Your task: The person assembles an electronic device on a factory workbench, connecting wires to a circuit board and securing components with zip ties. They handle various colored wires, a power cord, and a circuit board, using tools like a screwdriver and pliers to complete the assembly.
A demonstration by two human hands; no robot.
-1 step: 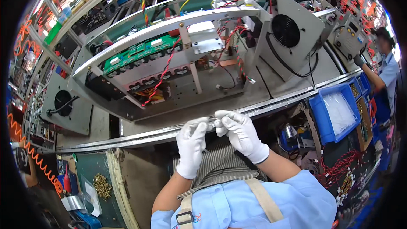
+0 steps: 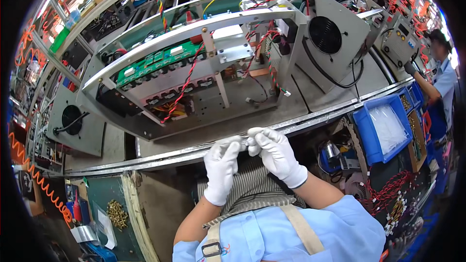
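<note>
White gloves cover both hands, raised close together in front of my body at the bench's near edge. My left hand [image 2: 221, 167] is closed, thumb and fingers pinched together. Beside it, fingertips almost meeting, my right hand [image 2: 277, 156] is also pinched closed. Something small and pale shows between the fingertips, too small to name. Just beyond the hands stands an open grey metal chassis [image 2: 189, 125] with a green circuit board [image 2: 158, 64] inside. A twisted red wire [image 2: 187, 83] hangs down its front, and a connector wire [image 2: 277, 81] dangles at its right end.
Grey units with black fans flank the chassis, one at right [image 2: 310, 63], one at left [image 2: 82, 128]. A blue bin [image 2: 369, 133] of clear-white strips sits at right, above red wires [image 2: 393, 191]. Brass screws [image 2: 117, 214] lie on the green mat at left. Another person [image 2: 442, 80] stands far right.
My left hand has shifted very slightly to the right, toward the right hand. Both hands stay pinched, and the bench is otherwise the same.
</note>
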